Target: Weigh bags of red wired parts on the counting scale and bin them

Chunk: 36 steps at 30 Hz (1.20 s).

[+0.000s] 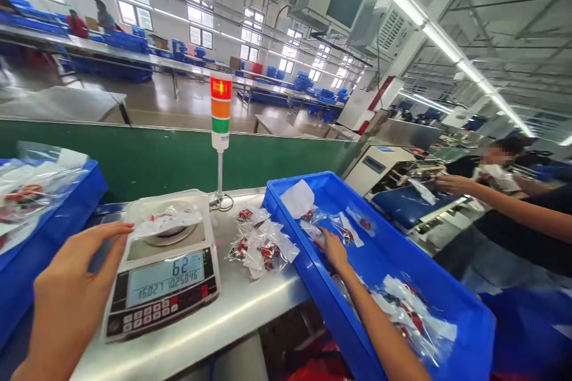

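My left hand (pixel 78 286) is at the left of the digital scale (pixel 161 286), thumb and forefinger close together on the near end of a clear plastic bag (pixel 167 220). That bag lies on the scale's pan and has white paper and small red parts inside. The display reads 62 in its upper line. My right hand (pixel 333 250) reaches into the blue bin (pixel 379 244), its fingers closed at a small plastic bag (pixel 310 229) by the left wall. Its fingertips are partly hidden. More bags (pixel 415 315) with red parts lie in the bin's near end.
Between scale and bin is a pile of bags (pixel 263 247) on the metal table. A signal tower (pixel 220 110) with its red lamp lit stands behind. Another blue bin (pixel 84 190) holds bags at left. At right, a co-worker's arm (pixel 500 196) reaches over a machine (pixel 379 169).
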Each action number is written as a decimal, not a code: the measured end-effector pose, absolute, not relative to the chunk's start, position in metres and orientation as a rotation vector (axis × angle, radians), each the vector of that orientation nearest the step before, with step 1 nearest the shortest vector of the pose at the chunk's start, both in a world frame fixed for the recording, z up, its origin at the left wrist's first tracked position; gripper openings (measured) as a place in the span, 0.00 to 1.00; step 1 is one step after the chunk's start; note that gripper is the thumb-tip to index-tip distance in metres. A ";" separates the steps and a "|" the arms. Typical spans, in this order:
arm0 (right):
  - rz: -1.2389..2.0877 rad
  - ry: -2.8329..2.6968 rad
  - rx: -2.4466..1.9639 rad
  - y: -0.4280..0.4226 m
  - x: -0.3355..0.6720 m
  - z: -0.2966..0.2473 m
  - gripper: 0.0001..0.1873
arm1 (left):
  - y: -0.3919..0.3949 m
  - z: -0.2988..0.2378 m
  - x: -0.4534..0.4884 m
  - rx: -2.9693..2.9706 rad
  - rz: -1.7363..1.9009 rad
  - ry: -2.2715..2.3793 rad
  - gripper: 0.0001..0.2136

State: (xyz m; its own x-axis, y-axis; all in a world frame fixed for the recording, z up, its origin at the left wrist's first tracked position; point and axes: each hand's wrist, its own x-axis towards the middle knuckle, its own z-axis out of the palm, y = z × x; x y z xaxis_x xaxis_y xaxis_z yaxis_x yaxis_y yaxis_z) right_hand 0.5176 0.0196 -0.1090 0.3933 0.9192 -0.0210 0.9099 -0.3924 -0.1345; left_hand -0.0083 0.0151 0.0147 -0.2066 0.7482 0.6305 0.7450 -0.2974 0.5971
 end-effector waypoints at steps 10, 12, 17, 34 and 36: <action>0.085 -1.706 -2.626 0.001 0.558 -0.053 0.25 | 0.053 0.010 0.018 2.314 1.128 1.532 0.11; -0.008 -1.636 -2.622 -0.006 0.550 -0.030 0.28 | 0.063 0.001 0.028 2.306 1.093 1.465 0.08; -0.143 -1.549 -2.279 -0.015 0.473 0.020 0.28 | 0.078 -0.007 0.041 2.159 1.270 1.483 0.05; 0.408 -1.947 -1.462 0.121 0.262 0.003 0.16 | 0.019 0.081 -0.125 1.377 2.070 2.453 0.11; 0.299 -1.846 -1.618 0.114 0.321 -0.007 0.19 | 0.012 0.074 -0.126 1.557 1.799 2.586 0.13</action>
State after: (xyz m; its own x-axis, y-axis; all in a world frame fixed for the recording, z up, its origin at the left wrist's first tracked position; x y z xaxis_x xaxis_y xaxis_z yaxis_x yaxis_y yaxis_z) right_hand 0.3211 0.1136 -0.0070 -0.0208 0.9467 0.3215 0.7965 0.2101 -0.5669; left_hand -0.1256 0.0123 0.0741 -0.5524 0.4434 0.7058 0.8160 0.1146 0.5666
